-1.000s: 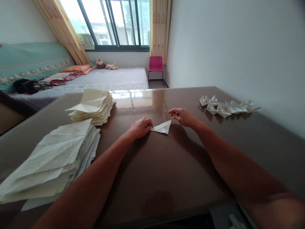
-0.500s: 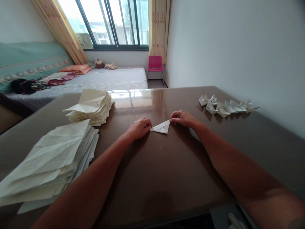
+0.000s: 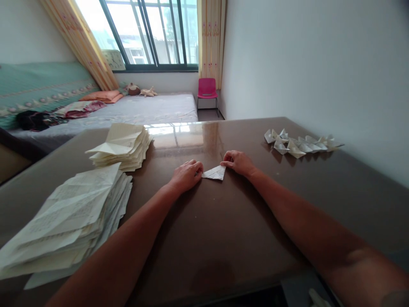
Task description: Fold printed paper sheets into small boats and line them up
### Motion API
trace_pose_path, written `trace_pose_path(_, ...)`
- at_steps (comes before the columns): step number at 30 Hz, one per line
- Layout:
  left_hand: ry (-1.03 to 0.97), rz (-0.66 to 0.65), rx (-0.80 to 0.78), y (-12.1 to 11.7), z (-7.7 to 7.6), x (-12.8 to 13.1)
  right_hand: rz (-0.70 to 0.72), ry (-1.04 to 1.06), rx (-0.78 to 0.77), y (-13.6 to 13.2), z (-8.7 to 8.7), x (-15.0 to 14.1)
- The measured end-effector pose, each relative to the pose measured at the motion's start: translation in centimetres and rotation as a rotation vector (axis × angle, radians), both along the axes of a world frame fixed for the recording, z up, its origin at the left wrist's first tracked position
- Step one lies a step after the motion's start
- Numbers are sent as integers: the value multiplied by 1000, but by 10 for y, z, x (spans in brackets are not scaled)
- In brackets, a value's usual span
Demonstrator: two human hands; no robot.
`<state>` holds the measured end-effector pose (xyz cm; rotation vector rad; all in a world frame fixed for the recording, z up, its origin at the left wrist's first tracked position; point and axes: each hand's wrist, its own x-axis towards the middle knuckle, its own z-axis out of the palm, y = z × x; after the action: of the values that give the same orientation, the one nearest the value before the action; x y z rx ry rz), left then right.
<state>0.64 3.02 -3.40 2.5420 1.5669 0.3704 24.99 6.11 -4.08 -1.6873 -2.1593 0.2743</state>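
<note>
A small folded paper, roughly triangular and covered with writing, lies at the middle of the brown table. My left hand pinches its left corner, the fingers curled together. At the upper right corner, my right hand has thumb and fingers closed on the paper. One corner of the paper points down toward me between the two hands. The fingertips cover both held corners.
Left of my arms lie a stack of creased written sheets and, behind it, a yellowish paper stack. Several folded paper boats stand at the far right. Beyond the table are a bed and a pink chair.
My right hand has shifted slightly left and closer to my left hand. The paper's upper right corner sits a little lower. The view has tilted slightly upward.
</note>
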Motion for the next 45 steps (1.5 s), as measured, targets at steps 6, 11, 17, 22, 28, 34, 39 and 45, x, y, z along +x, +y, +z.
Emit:
trace_pose_path(6, 56, 37, 19, -5, 4, 5, 426, -19, 50, -5, 3, -6)
trace_pose_path(11, 103, 15, 68, -8, 5, 6, 444, -20, -76, -5, 14, -1)
trace_pose_path(17, 72, 19, 118, -8, 1, 7, 468, 37, -184, -6, 17, -3)
trace_pose_path(22, 56, 25, 136, -8, -2, 8, 412, 47, -337, -11, 19, -11)
trace_pose_path(28, -158, 119, 210, -6, 3, 7, 398, 236, -467, -14, 23, -10)
trace_pose_path(34, -670, 276, -1, -1, 1, 19, 218, 307, 59, -23, 23, -27)
trace_pose_path(39, -974, 140, -356, 0, -10, 29, 330, 124, 279, -37, 16, -44)
trace_pose_path(45, -1066, -71, -497, 2, -11, 23, 425, 311, 65, -28, 5, -41)
